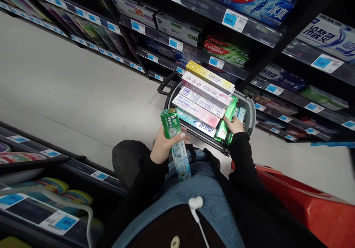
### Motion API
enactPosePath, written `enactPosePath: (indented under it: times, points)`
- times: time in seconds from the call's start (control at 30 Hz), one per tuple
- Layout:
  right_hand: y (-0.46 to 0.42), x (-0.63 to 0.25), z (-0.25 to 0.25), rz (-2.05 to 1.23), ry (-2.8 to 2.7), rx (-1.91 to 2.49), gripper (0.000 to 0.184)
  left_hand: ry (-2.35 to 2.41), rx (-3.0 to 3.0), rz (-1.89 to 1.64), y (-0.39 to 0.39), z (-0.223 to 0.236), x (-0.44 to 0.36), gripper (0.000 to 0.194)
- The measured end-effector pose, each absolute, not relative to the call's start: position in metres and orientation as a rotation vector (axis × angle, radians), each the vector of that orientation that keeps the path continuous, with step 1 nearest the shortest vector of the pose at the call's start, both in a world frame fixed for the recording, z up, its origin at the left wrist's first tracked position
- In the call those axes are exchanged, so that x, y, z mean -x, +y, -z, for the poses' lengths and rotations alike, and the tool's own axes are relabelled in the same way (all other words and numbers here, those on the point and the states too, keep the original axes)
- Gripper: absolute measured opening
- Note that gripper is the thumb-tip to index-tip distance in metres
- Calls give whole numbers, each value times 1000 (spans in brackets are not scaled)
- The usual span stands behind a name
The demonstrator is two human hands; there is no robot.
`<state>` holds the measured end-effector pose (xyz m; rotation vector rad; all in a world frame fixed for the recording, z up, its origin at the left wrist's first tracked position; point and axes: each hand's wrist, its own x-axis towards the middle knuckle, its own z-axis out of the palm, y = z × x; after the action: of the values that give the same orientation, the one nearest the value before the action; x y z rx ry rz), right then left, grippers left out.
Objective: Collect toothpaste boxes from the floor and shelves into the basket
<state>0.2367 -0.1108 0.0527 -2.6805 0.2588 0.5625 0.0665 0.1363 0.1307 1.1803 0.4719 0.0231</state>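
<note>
My left hand (166,142) is wrapped round a long green and light-blue toothpaste box (177,146), held tilted in front of my apron, near the basket's near edge. Inside the grey and black basket (251,113) lie several toothpaste boxes side by side: a yellow box (209,76), a pink and white box (206,89), and more white ones towards me. At the basket's right end, my right hand (235,125) has its fingers closed on a shiny green box (223,129); some fingertips are hidden. Small light-blue boxes (241,114) stand just beyond that hand.
Shelves with toothpaste, including a red and blue Colgate box (256,0) and a green Colgate box (226,50), rise beyond the basket. A shelf edge (91,172) with price tags runs close on my left. A red container (313,200) stands at my right.
</note>
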Motion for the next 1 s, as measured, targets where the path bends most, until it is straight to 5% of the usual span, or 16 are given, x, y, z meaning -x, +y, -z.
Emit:
enactPosePath:
  times: [0.67, 1.0]
  points:
    - [-76, -260, -72, -323, 491, 2779, 56, 487, -1163, 10, 140, -128, -67, 56]
    - [-99, -225, -52, -420, 305, 2625, 53, 498, -1207, 134, 215, -72, -119, 72]
